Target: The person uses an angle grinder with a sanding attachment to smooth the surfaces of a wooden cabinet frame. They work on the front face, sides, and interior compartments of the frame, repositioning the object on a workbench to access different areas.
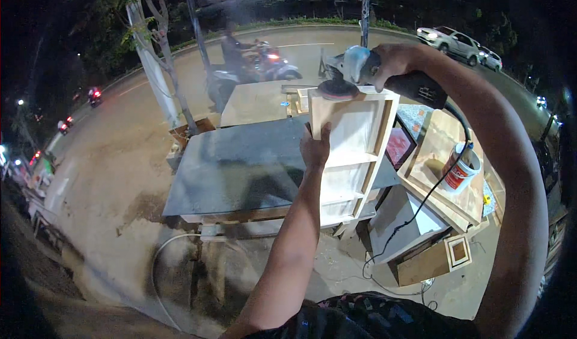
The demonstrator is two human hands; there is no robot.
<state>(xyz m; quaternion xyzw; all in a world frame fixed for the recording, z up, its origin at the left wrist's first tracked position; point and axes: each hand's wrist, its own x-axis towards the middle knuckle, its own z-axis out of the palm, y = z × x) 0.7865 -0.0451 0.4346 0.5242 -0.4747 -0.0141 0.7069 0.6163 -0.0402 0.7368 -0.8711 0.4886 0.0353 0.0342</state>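
Note:
My right hand (391,64) is closed around the head of an angle grinder (417,87), whose round disc lies against the top end of a pale wooden frame (382,136) with crosspieces. The frame stands upright on a dark-topped workbench (239,163). My left hand (315,145) grips the frame's left edge, below the disc; its thumb shows on the near side and its other fingers are partly hidden. The grinder's black cord (417,210) loops down on the right. Haze hangs about the bench.
A white paint bucket (459,170) stands on stacked wooden panels (432,159) to the right. Below are a grey cabinet box (396,226) and a wooden box piece (423,262). A pale hose (155,262) hangs at the bench's left. Beyond, a motorcycle (266,66) and cars are on the road.

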